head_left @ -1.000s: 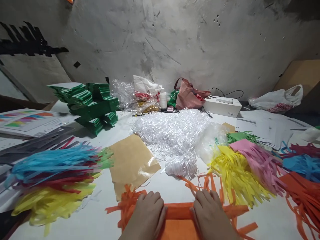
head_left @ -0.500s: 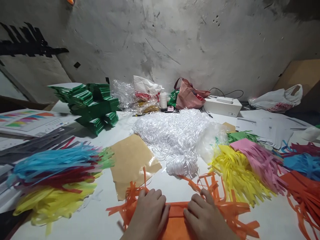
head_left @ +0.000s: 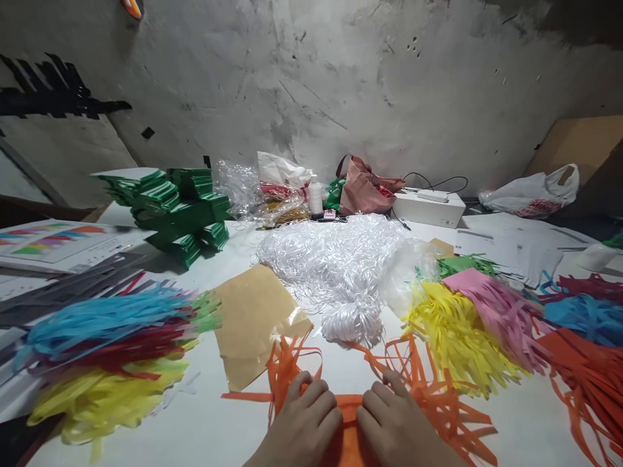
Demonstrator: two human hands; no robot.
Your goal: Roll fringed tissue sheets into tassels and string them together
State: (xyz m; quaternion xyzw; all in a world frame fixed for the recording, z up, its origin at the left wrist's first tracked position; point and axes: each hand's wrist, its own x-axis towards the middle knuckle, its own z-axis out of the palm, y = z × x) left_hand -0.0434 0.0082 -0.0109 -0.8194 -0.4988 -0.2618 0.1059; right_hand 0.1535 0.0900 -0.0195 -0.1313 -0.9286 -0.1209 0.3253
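Note:
A sheet of orange fringed tissue paper [head_left: 352,415] lies on the white table in front of me, with a folded band across its middle. My left hand [head_left: 309,418] is closed on the band's left part, fingers curled and knuckles up. Close beside it, my right hand [head_left: 395,421] is closed on the right part in the same way. Cut orange strips [head_left: 442,395] fan out beyond both hands. My fingertips and the paper under my palms are hidden.
A brown paper sheet [head_left: 257,324] lies ahead to the left. Behind is a heap of white string [head_left: 335,253]. Blue fringe [head_left: 107,318] and yellow fringe [head_left: 111,402] lie left; yellow [head_left: 452,337], pink [head_left: 496,311] and orange-red fringe [head_left: 584,370] lie right. Green stacks [head_left: 170,211] stand back left.
My left hand has moved right, nearer to my right hand. The orange strips by the left hand have drawn inward and now stand up more. My right hand has barely moved.

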